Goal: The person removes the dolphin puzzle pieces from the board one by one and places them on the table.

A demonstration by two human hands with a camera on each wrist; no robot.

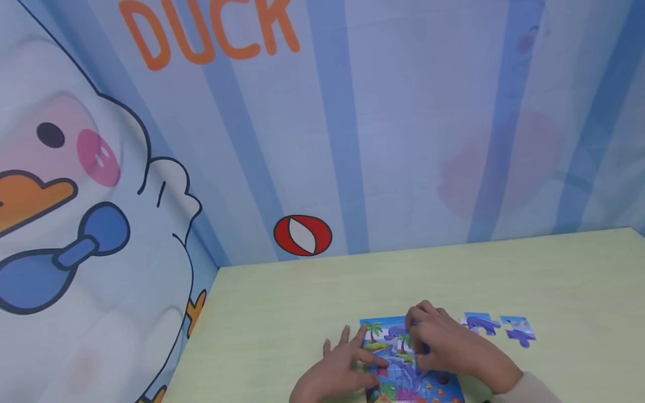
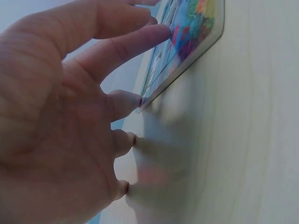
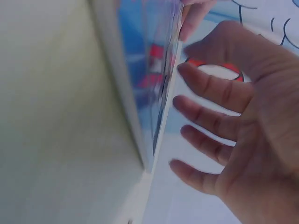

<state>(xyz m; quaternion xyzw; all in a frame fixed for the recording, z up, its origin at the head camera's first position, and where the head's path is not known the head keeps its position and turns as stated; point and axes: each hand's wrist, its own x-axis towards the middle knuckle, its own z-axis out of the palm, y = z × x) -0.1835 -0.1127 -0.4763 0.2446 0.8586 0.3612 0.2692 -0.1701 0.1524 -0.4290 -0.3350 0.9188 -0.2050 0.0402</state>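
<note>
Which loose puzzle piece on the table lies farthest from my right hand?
The rightmost piece, beyond the purple dolphin piece, which lies much closer to the right hand.

A flat, rectangular jigsaw puzzle (image 1: 398, 358) with a thin pale edge and rounded corners lies face up on the surface (image 1: 579, 280), its picture showing palm trees and a purple dolphin toward the far end, with colourful coral and small fish nearest the person. The left hand (image 1: 340, 366) touches its left side, while the right hand (image 1: 443, 341) hides its upper right. Just beyond that hand lie a loose dolphin piece (image 1: 482, 323) and, beside it, a blue-and-purple knobbed piece (image 1: 519, 330).
</note>
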